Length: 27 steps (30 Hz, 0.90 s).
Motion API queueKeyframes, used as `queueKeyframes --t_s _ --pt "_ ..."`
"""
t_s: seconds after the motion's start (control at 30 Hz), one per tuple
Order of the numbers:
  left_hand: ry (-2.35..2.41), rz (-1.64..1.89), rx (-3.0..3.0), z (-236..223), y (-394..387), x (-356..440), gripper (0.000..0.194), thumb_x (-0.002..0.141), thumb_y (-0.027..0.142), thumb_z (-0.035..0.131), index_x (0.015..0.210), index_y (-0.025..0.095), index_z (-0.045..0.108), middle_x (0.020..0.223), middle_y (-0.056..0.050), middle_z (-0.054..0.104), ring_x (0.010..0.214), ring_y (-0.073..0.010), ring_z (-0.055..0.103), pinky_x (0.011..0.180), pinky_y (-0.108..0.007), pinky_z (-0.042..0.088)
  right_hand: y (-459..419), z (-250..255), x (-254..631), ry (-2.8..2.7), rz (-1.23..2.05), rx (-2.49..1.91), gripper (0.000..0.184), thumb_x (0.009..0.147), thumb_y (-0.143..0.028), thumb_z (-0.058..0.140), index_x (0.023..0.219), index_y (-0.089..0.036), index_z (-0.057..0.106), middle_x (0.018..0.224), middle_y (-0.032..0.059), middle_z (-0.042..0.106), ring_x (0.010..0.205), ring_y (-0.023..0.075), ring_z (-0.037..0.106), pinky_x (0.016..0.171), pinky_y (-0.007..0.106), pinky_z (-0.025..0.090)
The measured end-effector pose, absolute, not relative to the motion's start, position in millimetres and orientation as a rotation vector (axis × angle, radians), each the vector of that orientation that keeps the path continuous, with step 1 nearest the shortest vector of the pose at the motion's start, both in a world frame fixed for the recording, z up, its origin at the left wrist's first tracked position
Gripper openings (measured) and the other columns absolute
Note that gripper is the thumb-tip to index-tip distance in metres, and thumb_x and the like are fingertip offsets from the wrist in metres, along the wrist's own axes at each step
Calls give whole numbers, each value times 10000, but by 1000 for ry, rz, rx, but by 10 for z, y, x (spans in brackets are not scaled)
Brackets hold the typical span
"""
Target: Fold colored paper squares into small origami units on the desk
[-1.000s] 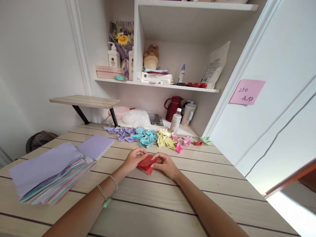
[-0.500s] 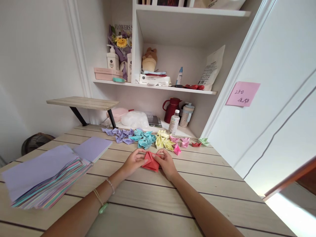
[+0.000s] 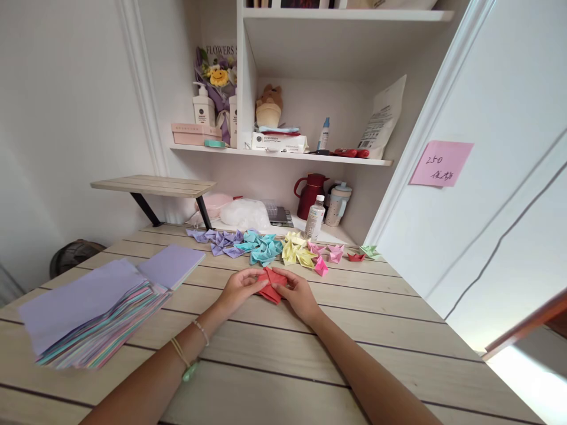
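A partly folded sheet of red origami paper [image 3: 271, 290] is held between both hands, low over the middle of the wooden table. My left hand [image 3: 241, 287] pinches its left side, thumb on the near face. On the right side, my right hand [image 3: 297, 291] grips it with thumb and fingers. Fingers cover parts of its upper folds. Just beyond lie folded paper pieces: purple ones [image 3: 225, 242], blue ones [image 3: 262, 248], yellow ones [image 3: 296, 251], pink ones [image 3: 321, 265], a red boat [image 3: 355, 257] and a green one [image 3: 370, 252].
A tall stack of coloured paper [image 3: 88, 307] and a smaller purple stack [image 3: 172, 262] lie at the left. A bottle [image 3: 315, 218] stands at the table's back edge. A small raised shelf [image 3: 155, 185] stands at the back left, near white wall shelving [image 3: 283, 156].
The red paper has been turned slightly and its lower part looks narrower. My right fingers have slid along its upper edge toward the left. The camera view has shifted a little.
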<state>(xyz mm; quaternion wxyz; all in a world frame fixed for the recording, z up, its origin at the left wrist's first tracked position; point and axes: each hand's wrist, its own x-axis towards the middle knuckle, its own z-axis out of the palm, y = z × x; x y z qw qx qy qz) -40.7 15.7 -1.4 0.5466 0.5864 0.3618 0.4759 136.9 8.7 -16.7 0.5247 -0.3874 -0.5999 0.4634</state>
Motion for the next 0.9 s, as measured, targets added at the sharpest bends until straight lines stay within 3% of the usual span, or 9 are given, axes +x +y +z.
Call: queueKeyframes --t_s 0.13,0.3,0.43,0.63,0.77,0.9 --pt "818 1118 1431 -5 137 -390 473 585 249 745 1025 153 598 986 -88 663 825 -179 628 728 -282 487 75 -152 1357 -1389 1148 -890 494 667 -358 673 1126 -201 584 1050 57 647 939 227 592 814 373 482" --pt "824 1148 1460 -62 180 -409 416 665 266 679 1049 136 586 830 -69 679 580 -113 595 574 -244 480 44 -113 1335 -1252 1244 -803 426 707 -439 616 1065 -208 624 970 51 672 832 216 631 738 364 519" --pt "861 1199 1460 -62 174 -409 347 627 267 705 938 129 636 905 -89 683 744 -170 632 685 -287 503 57 -127 1345 -1238 1201 -849 405 724 -451 590 1040 -200 637 890 49 687 739 200 638 679 352 528" --pt "881 1199 1460 -43 162 -405 461 557 259 753 976 123 616 957 -95 677 851 -202 630 790 -331 492 44 -141 1341 -1474 1048 -973 440 694 -428 632 1055 -176 637 941 74 681 799 212 624 706 339 504" --pt "948 1281 1460 -56 213 -434 382 624 294 712 953 137 596 767 -36 673 689 -139 620 659 -249 493 24 -146 1333 -1633 815 -1064 315 723 -418 602 907 -182 701 819 61 685 698 184 604 647 290 480" --pt "977 1197 1528 -106 254 -457 266 732 391 595 790 131 588 555 18 574 444 -70 496 437 -175 385 14 -140 1334 -1662 741 -1086 306 759 -416 560 905 -190 707 758 52 678 646 172 583 607 272 458"
